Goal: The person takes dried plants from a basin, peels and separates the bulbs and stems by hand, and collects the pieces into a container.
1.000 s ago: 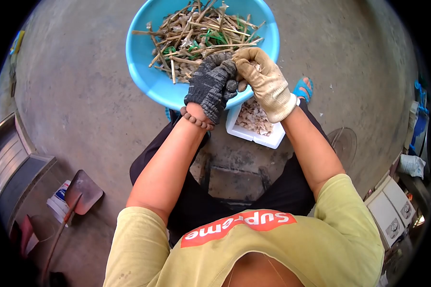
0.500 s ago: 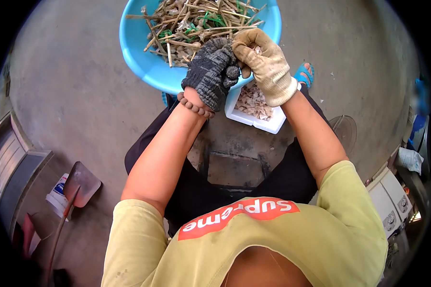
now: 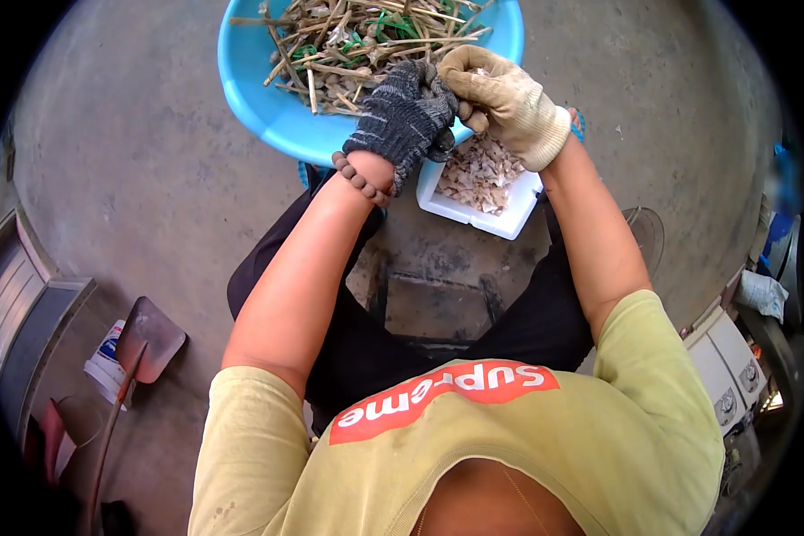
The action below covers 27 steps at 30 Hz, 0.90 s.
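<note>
My left hand [image 3: 402,116], in a dark grey knit glove, is closed, its fingertips meeting those of my right hand. What it pinches is hidden by the fingers. My right hand [image 3: 504,98], in a beige work glove, is curled closed, and a small pale bit resembling a garlic clove shows in its grip. Both hands are over the near rim of a blue basin [image 3: 268,116] heaped with dry-stalked garlic [image 3: 357,54] and green ties. Just below them, a white foam box [image 3: 473,217] holds loose garlic cloves [image 3: 484,177].
The basin and box are at my feet, between my knees. A dark low frame [image 3: 433,281] is on the concrete floor under me. To the left are a shovel [image 3: 152,339], a white bucket [image 3: 107,371] and a grey metal-edged panel [image 3: 40,335]. A white appliance [image 3: 728,366] is at right.
Both hands have shifted slightly upward in view, staying together. The right hand has turned a little, uncovering more of the cloves in the box.
</note>
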Each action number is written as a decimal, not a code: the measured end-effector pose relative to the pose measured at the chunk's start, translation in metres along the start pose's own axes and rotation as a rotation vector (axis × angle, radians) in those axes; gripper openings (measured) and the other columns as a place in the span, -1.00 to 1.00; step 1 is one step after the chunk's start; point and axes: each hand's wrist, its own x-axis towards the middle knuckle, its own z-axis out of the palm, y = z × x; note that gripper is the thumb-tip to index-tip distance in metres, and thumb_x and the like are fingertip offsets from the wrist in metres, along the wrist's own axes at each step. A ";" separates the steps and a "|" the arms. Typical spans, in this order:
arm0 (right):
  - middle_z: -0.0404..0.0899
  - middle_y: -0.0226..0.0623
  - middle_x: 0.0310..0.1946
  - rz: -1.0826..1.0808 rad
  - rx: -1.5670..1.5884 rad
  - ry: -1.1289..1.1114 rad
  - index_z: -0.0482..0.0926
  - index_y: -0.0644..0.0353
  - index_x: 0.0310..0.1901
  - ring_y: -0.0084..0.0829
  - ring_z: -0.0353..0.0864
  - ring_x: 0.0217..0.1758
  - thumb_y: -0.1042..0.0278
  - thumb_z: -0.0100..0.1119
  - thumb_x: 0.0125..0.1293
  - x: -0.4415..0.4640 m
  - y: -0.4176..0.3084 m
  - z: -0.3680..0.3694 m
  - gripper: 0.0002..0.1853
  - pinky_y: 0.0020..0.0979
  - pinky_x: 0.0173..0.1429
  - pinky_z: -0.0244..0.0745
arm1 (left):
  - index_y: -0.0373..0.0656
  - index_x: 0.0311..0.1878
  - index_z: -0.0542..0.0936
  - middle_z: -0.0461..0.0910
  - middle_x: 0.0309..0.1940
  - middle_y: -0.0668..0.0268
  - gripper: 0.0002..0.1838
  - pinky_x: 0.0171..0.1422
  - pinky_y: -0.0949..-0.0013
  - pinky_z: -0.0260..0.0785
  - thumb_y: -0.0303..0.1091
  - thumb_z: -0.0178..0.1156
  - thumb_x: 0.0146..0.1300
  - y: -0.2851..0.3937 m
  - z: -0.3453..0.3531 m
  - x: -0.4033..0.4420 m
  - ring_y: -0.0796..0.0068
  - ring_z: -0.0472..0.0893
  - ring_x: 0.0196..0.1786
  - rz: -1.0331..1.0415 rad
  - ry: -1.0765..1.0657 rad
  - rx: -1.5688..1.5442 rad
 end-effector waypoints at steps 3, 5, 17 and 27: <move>0.41 -0.41 -0.61 0.046 -0.113 0.002 0.51 0.18 -0.24 -0.69 0.38 -0.64 0.25 0.15 0.16 0.001 0.002 0.002 -0.79 -0.67 -0.62 0.29 | -0.28 -0.28 0.44 0.48 -0.71 0.15 -0.73 -0.49 0.39 0.39 -0.25 0.07 0.09 -0.016 0.003 0.008 0.39 0.54 -0.64 0.092 0.013 0.271; 0.39 -0.40 -0.65 0.052 -0.135 0.009 0.52 0.17 -0.27 -0.68 0.35 -0.68 0.21 0.13 0.17 0.000 0.001 0.006 -0.78 -0.65 -0.63 0.28 | -0.17 -0.31 0.47 0.51 -0.46 0.19 -0.82 -0.27 0.33 0.39 -0.40 0.09 -0.05 -0.008 0.001 0.001 0.38 0.52 -0.39 -0.155 -0.058 0.138; 0.40 -0.39 -0.62 -0.089 -0.292 0.028 0.51 0.20 -0.28 -0.63 0.35 -0.70 0.21 0.07 0.19 -0.003 -0.001 0.017 -0.77 -0.59 -0.62 0.27 | -0.26 -0.17 0.44 0.48 -0.22 -0.05 -0.63 -0.08 0.16 0.34 -0.21 0.13 -0.01 -0.048 0.008 0.011 -0.02 0.47 -0.14 0.320 0.106 0.322; 0.42 -0.35 -0.58 -0.053 -0.383 0.087 0.47 0.23 -0.28 -0.60 0.33 -0.74 0.20 0.07 0.17 -0.004 0.003 0.023 -0.75 -0.55 -0.66 0.26 | -0.32 -0.15 0.44 0.52 -0.30 0.01 -0.59 -0.06 0.23 0.33 -0.22 0.14 -0.03 -0.053 0.019 0.001 0.08 0.51 -0.18 0.351 0.201 0.280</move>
